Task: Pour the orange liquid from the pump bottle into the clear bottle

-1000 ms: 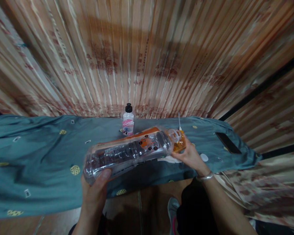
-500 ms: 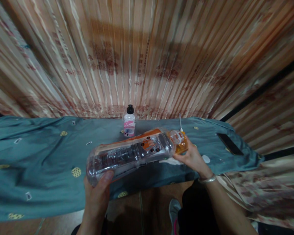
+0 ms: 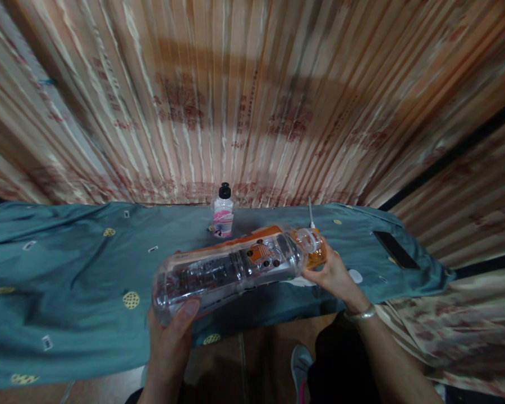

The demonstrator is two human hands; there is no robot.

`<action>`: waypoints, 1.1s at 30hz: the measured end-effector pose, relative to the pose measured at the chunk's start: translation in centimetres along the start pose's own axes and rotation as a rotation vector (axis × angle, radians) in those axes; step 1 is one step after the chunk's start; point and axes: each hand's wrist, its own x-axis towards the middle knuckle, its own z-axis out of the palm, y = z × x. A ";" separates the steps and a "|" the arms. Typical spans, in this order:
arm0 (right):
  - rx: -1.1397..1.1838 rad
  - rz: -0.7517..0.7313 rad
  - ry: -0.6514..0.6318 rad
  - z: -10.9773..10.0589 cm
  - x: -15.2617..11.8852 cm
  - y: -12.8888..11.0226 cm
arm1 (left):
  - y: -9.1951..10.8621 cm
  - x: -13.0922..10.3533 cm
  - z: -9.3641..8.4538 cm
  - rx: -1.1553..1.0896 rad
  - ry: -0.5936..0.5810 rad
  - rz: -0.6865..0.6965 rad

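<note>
My left hand (image 3: 172, 328) is curled around the base end of the big clear bottle (image 3: 219, 275), thumb laid along its near side; my right hand (image 3: 334, 275) has its fingers closed about the orange container (image 3: 320, 258) by the bottle's neck. The bottle lies sideways above the green cloth (image 3: 79, 269), in front of the small black-capped bottle (image 3: 223, 219). If my left grip slackened, the smooth plastic could slip or roll, and the neck would swing off line. Squeezing too hard might buckle the thin-looking wall. (Whether the mouth touches the container or merely overlaps it in view, I can't tell.) Were any liquid inside, a poor tilt could spill it near the white disc (image 3: 356, 275) or, farther right, the dark phone-like slab (image 3: 395, 249).
</note>
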 end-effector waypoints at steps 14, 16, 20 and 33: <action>-0.004 -0.028 -0.003 0.0 -0.2 -0.3 | 0.8 -0.3 0.0 0.004 0.057 -0.049; -0.005 -0.034 -0.009 0.0 -0.1 -0.2 | 0.8 -0.2 -0.1 -0.009 0.048 -0.046; -0.015 -0.052 -0.016 -0.1 -0.2 -0.1 | 0.8 -0.1 -0.3 -0.015 0.047 -0.058; 0.003 -0.025 -0.002 0.0 -0.3 0.0 | 1.8 -0.7 1.4 0.021 0.102 -0.058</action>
